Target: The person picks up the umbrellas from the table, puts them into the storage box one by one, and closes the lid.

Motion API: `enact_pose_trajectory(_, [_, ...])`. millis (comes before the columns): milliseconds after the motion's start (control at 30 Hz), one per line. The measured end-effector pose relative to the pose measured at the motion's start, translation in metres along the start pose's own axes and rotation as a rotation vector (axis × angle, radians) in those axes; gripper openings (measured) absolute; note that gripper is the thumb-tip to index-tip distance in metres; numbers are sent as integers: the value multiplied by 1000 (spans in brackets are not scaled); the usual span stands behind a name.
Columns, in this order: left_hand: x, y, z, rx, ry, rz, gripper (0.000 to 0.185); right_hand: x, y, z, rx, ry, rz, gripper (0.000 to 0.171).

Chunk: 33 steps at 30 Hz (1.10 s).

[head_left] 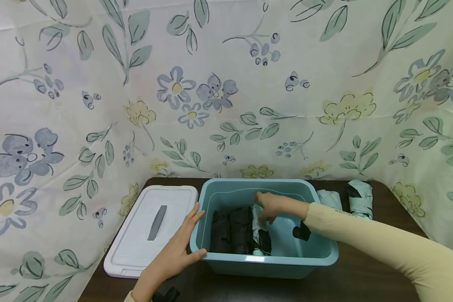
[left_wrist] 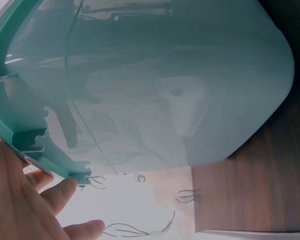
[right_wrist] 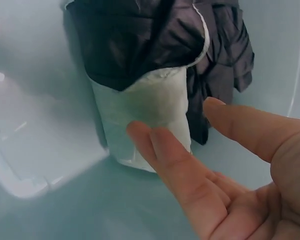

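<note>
- Right hand (head_left: 273, 206) reaches down inside the light blue rectangular plastic storage bin (head_left: 226, 258). The right wrist view shows its fingers (right_wrist: 177, 167) straight and spread, fingertips touching the pale mint end of a folded compact umbrella (right_wrist: 145, 117); nothing is gripped.
- Mint-and-black folded umbrella lies against the bin floor, just beside two black folded umbrellas (head_left: 232, 230) packed side by side in the left half of the bin.
- Right forearm wears a long cream sleeve (head_left: 366, 239), crossing over the bin's right rim.
- Left hand (head_left: 177, 247) rests open on the bin's near-left corner, palm against the outer wall and thumb along the front rim; the left wrist view shows the fingertips (left_wrist: 65, 192) at the ribbed underside of the rim.
- White rectangular plastic lid with a grey handle (head_left: 151, 228) lies flat on the dark brown wooden table (head_left: 362, 281), just left of the bin.
- Two more pale mint folded umbrellas (head_left: 358, 198) lie on the table behind the bin's right end.
- Floral-printed cloth backdrop (head_left: 226, 92) surrounds the table on three sides.
</note>
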<state>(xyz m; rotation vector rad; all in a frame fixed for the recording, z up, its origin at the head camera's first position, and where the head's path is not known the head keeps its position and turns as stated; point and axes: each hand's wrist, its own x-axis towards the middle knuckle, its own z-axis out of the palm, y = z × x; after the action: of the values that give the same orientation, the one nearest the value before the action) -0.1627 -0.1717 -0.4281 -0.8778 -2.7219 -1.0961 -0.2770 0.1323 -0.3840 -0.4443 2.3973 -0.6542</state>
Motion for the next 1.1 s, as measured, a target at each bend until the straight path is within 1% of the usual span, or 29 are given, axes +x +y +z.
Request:
enact_pose_trajectory(133, [0,0,0,-4,-2,-3,85,-3,0,-5,-2,-24,3,59])
enact_pose_trajectory(333, [-1,0,-1,-4,1,-4,86,-12,-4,-12,1,-50,-27,58])
enact_pose_trajectory(467, [-1,0,-1,-6,1,-4,86,-17,-7,-15,10,-49,-47,56])
enact_pose_trajectory(567, [-1,0,-1,-6,0,-4,86,-21,-9,-17,1,-46,-80,57])
enact_pose_trajectory(800, [-2,0,0,-13,-8,-8,85,-33,-7,-22,24,-41,-158,60])
enact_pose_trajectory(933, [-2,1,-1,-14,-12,-11,84,-41,-7,-25,30,-46,-212,58])
enact_pose_trajectory(1100, [-2,2,-2,-14,-9,-13,84,-49,-8,-28,50,-46,-252,56])
